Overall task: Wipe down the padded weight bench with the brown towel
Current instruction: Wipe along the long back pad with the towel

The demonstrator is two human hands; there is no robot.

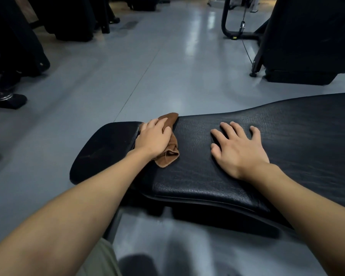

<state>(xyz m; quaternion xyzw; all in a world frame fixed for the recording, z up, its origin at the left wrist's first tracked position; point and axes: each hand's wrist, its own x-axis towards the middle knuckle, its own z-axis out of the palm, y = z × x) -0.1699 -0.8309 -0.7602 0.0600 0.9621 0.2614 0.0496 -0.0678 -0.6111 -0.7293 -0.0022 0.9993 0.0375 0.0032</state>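
The left hand presses flat on the brown towel by the bench gap. The right hand rests spread wide. Best to push firmly in long, slow wipes.

One padded weight bench of two black pads, one brown towel and two bare hands, the left hand and the right hand; background machines too dim to count.
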